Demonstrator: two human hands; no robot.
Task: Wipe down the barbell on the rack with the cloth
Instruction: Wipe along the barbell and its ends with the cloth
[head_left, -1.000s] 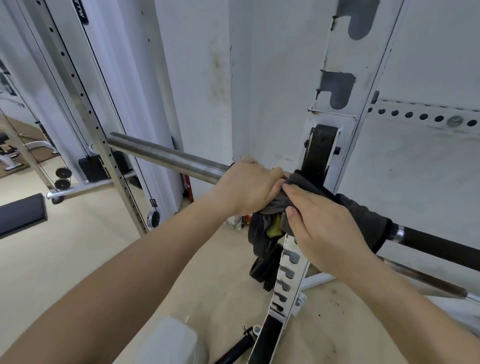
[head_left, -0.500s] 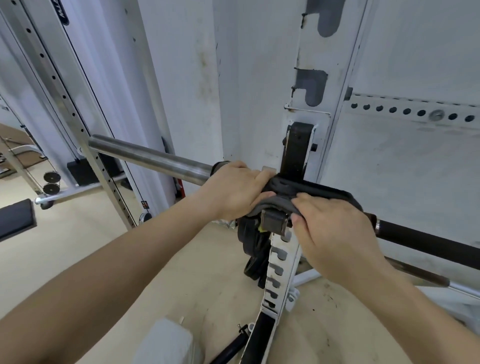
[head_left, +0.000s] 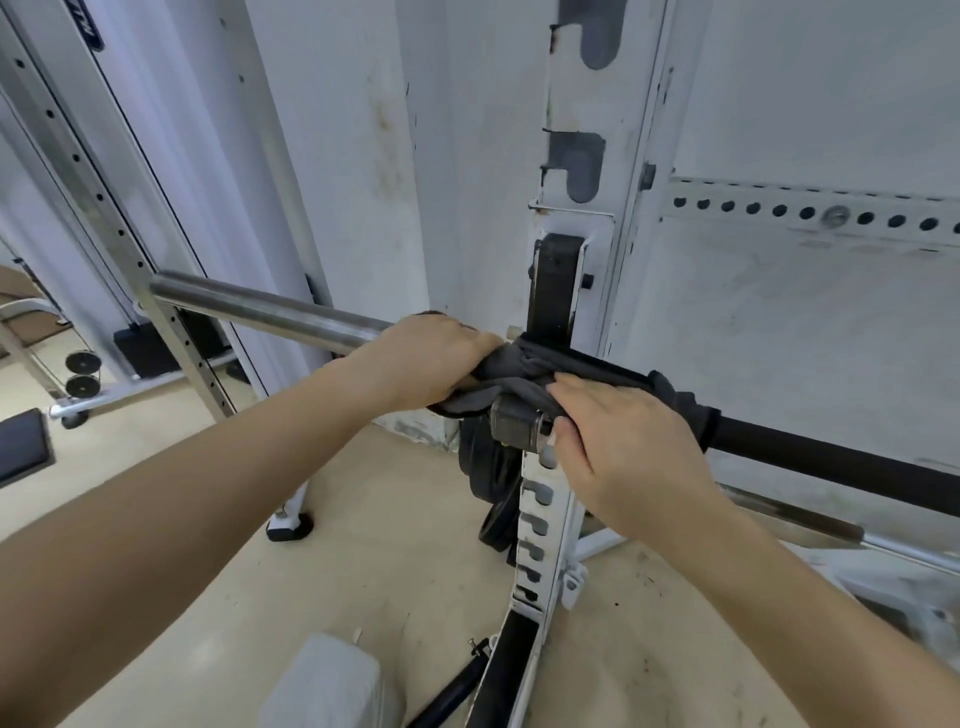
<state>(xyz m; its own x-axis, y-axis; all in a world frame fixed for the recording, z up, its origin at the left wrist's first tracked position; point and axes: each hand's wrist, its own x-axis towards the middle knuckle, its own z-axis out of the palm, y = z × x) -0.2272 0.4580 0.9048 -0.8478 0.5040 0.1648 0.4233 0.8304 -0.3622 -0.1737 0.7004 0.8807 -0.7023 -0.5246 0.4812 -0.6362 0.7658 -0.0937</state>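
Note:
The barbell lies across the white rack (head_left: 571, 234): its steel sleeve (head_left: 260, 306) runs to the left and its black shaft (head_left: 831, 462) to the right. A dark grey cloth (head_left: 524, 366) is draped over the bar at the rack's hook. My left hand (head_left: 426, 358) grips the cloth's left end on the bar by the sleeve's collar. My right hand (head_left: 628, 447) holds the cloth on the bar just right of the hook, fingers curled over it. The bar under the cloth is hidden.
A metal hook block (head_left: 514, 428) sticks out under the cloth. Black weight plates (head_left: 488, 483) hang behind the rack's slotted front post (head_left: 535, 525). A second steel bar (head_left: 810, 519) lies lower right. A cable machine (head_left: 88, 171) and black bench pad (head_left: 21, 452) stand at the left.
Both hands have stayed on the cloth at the hook. The cloth has been drawn flatter along the bar, and my right hand has slid a little to the right.

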